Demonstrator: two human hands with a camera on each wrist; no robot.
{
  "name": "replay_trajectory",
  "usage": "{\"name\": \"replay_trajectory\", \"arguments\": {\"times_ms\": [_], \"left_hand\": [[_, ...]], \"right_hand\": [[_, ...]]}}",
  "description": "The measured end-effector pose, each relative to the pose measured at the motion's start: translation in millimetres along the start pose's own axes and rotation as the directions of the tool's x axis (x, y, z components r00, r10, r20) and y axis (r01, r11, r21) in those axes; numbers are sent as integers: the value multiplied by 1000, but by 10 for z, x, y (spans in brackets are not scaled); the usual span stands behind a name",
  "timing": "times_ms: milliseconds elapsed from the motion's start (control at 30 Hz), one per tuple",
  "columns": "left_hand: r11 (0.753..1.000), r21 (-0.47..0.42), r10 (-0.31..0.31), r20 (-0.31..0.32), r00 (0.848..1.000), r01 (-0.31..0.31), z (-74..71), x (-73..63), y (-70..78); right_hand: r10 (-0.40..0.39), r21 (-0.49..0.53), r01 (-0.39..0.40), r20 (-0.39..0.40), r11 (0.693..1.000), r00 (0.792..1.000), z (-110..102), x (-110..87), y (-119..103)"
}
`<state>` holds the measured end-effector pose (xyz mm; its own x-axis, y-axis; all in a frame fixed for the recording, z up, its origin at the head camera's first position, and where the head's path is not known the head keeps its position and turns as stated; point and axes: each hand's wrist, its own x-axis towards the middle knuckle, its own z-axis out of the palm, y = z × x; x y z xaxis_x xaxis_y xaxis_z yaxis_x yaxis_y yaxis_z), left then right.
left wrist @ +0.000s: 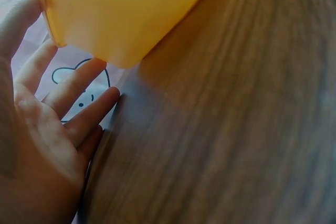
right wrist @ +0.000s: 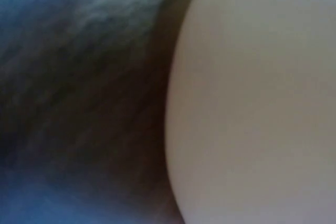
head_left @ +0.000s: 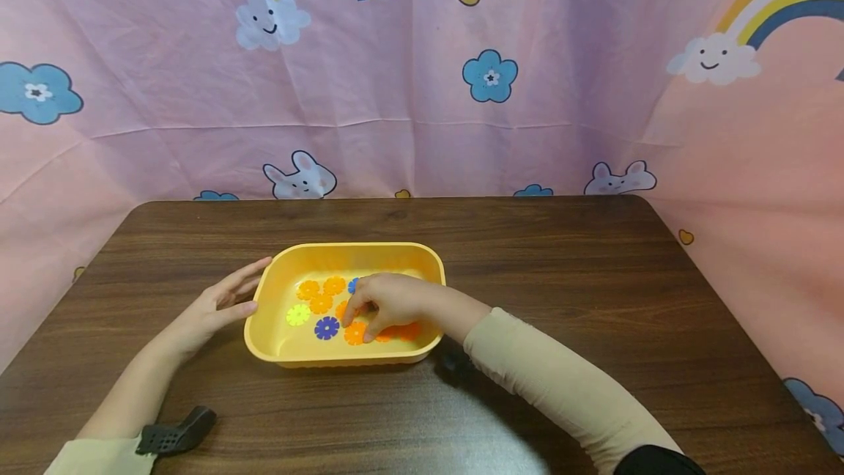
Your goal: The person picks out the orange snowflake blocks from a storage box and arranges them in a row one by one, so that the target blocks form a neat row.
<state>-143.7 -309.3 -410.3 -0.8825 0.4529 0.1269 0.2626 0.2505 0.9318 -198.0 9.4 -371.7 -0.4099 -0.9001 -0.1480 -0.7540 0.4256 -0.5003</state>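
Inside the yellow tray (head_left: 272, 314), an orange piece (head_left: 354, 333) is seemingly sought by the right hand (head_left: 390, 300), its grip unclear; the left hand (head_left: 214, 305) is spread against the tray; next, pinching seems needed.

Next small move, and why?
Probably pinch the orange flower-shaped disc with the right hand: that hand is inside the yellow tub right at that disc, and the left hand touches the tub's end, perhaps steadying it.
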Motion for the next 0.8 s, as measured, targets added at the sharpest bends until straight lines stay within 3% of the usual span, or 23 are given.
{"name": "replay_trajectory", "arguments": {"times_ms": [800], "left_hand": [[1000, -23, 20, 5, 1000, -20, 17, 6, 16]], "right_hand": [[13, 83, -13, -1, 996, 1000, 27, 1, 1]]}}
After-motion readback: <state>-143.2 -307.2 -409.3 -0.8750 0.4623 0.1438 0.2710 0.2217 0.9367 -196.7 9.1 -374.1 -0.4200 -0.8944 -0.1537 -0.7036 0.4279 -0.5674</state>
